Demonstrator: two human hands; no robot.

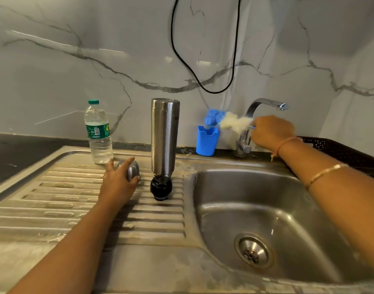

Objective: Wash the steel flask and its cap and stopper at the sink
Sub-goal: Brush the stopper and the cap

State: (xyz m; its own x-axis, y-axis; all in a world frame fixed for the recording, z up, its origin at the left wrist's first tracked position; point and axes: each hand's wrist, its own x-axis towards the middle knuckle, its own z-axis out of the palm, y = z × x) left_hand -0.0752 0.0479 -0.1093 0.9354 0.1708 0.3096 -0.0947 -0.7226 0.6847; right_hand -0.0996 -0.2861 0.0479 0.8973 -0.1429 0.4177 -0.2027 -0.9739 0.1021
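The steel flask (164,136) stands upside down on the ribbed drainboard (54,209), left of the sink bowl. Its black stopper (161,187) sits on the drainboard just in front of it. My left hand (118,183) grips the round steel cap (132,170) on the drainboard, left of the flask. My right hand (272,131) is raised near the tap and holds the handle of a bottle brush (224,120) with white bristles and a blue tip; the brush points left, above a blue holder cup (207,141).
The steel sink bowl (266,198) with its drain (253,250) lies at the right. A curved tap (264,102) stands behind it. A plastic water bottle (98,132) stands at the drainboard's back left. A dark perforated tray (341,149) sits at the far right. A black cable hangs on the wall.
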